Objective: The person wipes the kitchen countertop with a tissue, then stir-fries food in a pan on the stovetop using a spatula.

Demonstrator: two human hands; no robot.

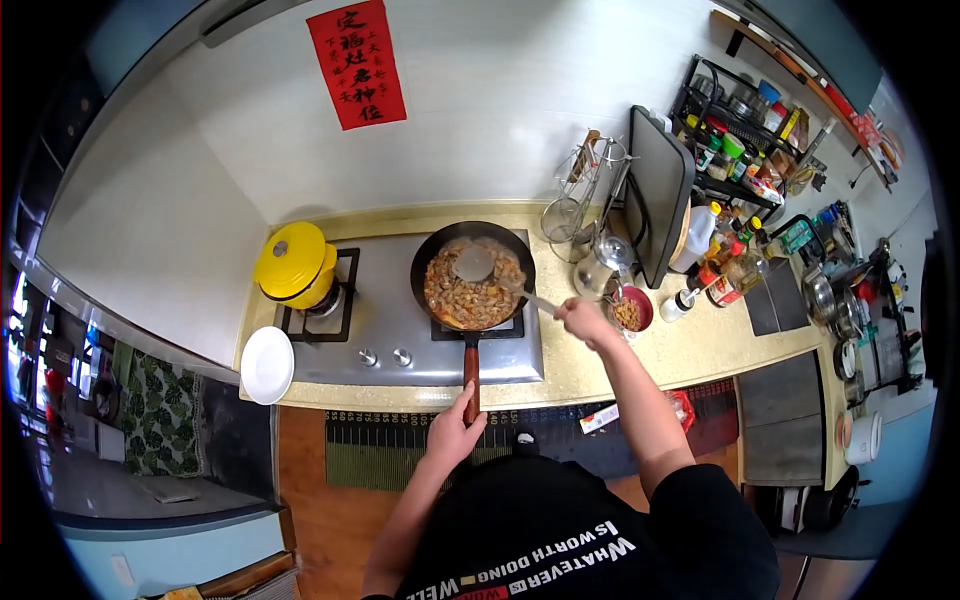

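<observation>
My left hand (455,432) is closed round the wooden handle (472,368) of a dark frying pan (419,265) on the right burner. Cooked food in small brown and reddish pieces (465,300) fills the pan, with a little haze above it. My right hand (587,324), to the right of the pan, is wrapped round the grip of a spatula (474,263). Its broad grey head rests on or just over the food near the pan's far side. A red bowl (641,300) with small brown pieces stands just beyond my right hand.
A yellow lidded pot (291,258) sits on the left burner, a white plate (267,366) at the counter's left edge. Right of the pan are a glass-and-metal pot (600,268), a utensil rack (575,215), an upright board (655,195) and several sauce bottles (722,285).
</observation>
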